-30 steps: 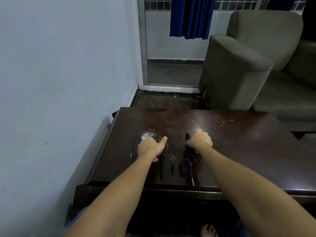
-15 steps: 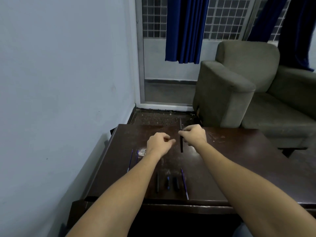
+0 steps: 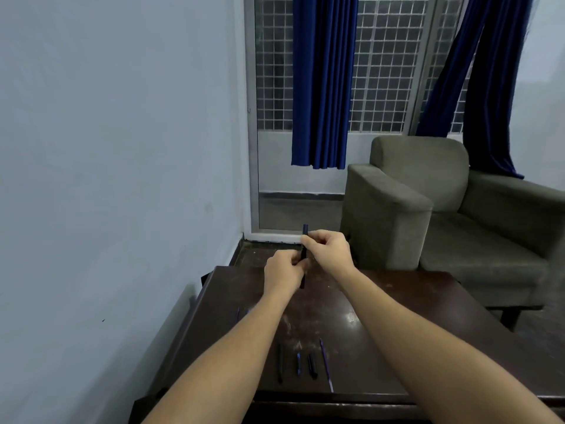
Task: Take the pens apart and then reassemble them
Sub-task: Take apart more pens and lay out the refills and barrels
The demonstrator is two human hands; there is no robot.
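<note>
A dark pen (image 3: 304, 240) stands upright in the air above the far edge of the dark wooden table (image 3: 397, 332). My right hand (image 3: 328, 250) pinches its upper part and my left hand (image 3: 284, 272) grips its lower part. Loose pen parts lie near the table's front edge: a black barrel (image 3: 279, 362), a short blue piece (image 3: 298, 364), a short black piece (image 3: 312, 366) and a thin blue refill (image 3: 326, 364). Another thin blue refill (image 3: 238, 313) lies at the left, partly hidden by my left forearm.
A pale wall runs along the table's left side. A grey-green armchair (image 3: 428, 209) stands behind the table at the right. Blue curtains (image 3: 321, 87) hang before a grilled window and door at the back.
Both hands rose off the table with the dark pen. The left hand has come over and closed on its lower part. The camera tilted up, so the table sits lower in view.
</note>
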